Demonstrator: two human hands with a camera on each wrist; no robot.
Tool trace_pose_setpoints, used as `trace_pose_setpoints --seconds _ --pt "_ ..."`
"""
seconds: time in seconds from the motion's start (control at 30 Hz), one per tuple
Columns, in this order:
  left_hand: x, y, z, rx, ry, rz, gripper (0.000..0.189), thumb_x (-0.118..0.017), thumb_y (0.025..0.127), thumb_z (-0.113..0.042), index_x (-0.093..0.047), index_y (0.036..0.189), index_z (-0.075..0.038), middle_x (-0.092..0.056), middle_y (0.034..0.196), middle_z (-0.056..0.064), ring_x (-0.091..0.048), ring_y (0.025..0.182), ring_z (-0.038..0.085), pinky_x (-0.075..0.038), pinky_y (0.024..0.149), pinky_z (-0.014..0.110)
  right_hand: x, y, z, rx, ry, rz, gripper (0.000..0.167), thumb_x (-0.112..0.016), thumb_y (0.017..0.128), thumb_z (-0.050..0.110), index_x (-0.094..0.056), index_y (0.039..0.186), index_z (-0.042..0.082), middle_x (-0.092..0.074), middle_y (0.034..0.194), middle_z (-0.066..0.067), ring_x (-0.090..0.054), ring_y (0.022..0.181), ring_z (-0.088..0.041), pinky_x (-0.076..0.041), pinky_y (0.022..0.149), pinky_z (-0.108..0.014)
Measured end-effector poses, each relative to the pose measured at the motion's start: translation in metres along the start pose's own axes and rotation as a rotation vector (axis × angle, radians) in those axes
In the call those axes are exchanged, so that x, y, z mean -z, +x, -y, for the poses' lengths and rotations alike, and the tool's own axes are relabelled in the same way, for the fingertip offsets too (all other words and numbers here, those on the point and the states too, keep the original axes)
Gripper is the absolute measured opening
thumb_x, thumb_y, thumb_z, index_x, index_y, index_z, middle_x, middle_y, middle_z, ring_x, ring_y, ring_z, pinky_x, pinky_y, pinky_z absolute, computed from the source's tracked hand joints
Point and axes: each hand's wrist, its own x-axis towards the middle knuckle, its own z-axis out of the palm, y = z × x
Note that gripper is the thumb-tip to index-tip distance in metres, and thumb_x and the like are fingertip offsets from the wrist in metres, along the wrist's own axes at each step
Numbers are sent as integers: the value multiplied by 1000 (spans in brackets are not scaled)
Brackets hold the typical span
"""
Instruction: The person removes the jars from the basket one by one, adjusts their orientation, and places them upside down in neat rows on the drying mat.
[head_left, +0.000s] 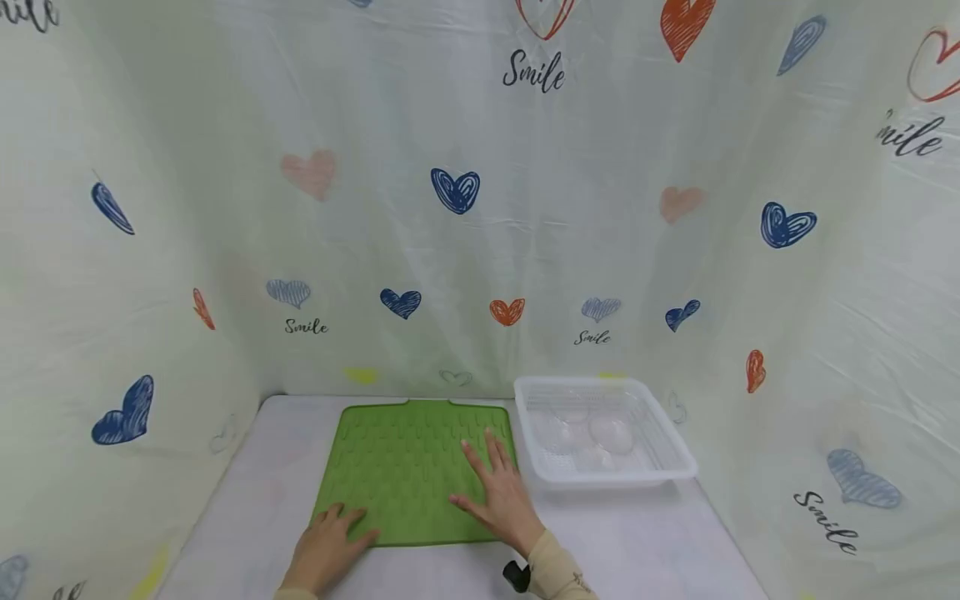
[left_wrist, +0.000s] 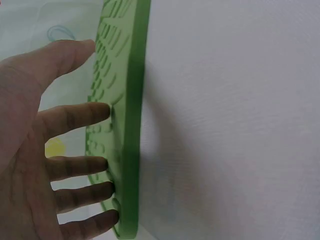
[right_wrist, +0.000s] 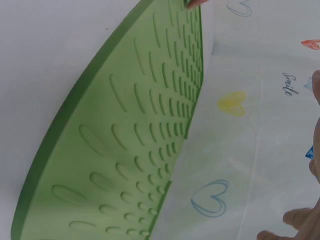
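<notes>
A green ridged mat (head_left: 412, 475) lies flat on the white table, its raised oval ribs showing in all views. My left hand (head_left: 327, 546) is at the mat's near left corner, fingers spread, with fingertips (left_wrist: 102, 110) right at the mat's surface. Over the right part of the mat is my right hand (head_left: 501, 498), its fingers spread apart and nothing between them. In the right wrist view only the fingers (right_wrist: 300, 220) of that hand show at the right edge.
A white plastic basket (head_left: 607, 479) stands right of the mat, holding several clear round items (head_left: 611, 433). Behind and at both sides hangs a pale curtain (head_left: 480, 250) printed with hearts and "Smile". The white tabletop (head_left: 622, 550) extends in front of the basket.
</notes>
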Motion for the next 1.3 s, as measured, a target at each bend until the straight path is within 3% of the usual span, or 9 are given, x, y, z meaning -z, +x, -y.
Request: trace_pose_setpoints --seconds 0.17,0.4,0.53,0.83,1.07,1.3 --pt "0 -2 2 16 -8 4 56 -64 85 -53 -66 118 -8 -49 130 36 -46 117 58 -44 87 69 10 -4 -1 68 39 11 81 -48 88 68 -19 154 31 -14 162 -12 -29 142 -39 -40 104 -58" --pt "1 1 3 39 -1 38 54 -65 86 -50 -65 121 -9 -48 131 35 -45 119 58 -46 85 69 29 -16 -14 129 47 -124 79 -58 87 60 -28 152 26 -29 157 -10 -41 136 -33 -47 101 -52" --pt "1 1 3 44 -4 54 54 -66 85 -49 -64 122 -9 -47 132 35 -44 119 58 -46 84 69 41 -25 -26 108 37 -198 80 -64 86 55 -31 151 22 -36 153 -13 -46 131 -33 -50 97 -50" --pt "-1 3 2 3 13 30 55 -71 82 -45 -62 122 -8 -50 128 33 -48 113 58 -47 80 69 65 -46 -65 -118 60 -305 82 -77 79 43 -39 148 20 -40 150 -15 -50 126 -37 -52 90 -54" --pt "-2 4 2 -12 18 44 55 -73 81 -43 -61 123 -9 -50 127 32 -49 111 57 -48 77 69 82 -64 -97 -285 49 -336 86 -78 79 40 -33 151 24 -38 150 -17 -47 127 -43 -51 86 -60" --pt "-5 5 3 -18 4 46 57 -73 81 -41 -60 125 -7 -47 129 35 -46 112 61 -47 78 70 94 -79 -133 -423 40 -385 87 -77 81 37 -30 152 19 -34 150 -24 -43 127 -48 -49 79 -65"
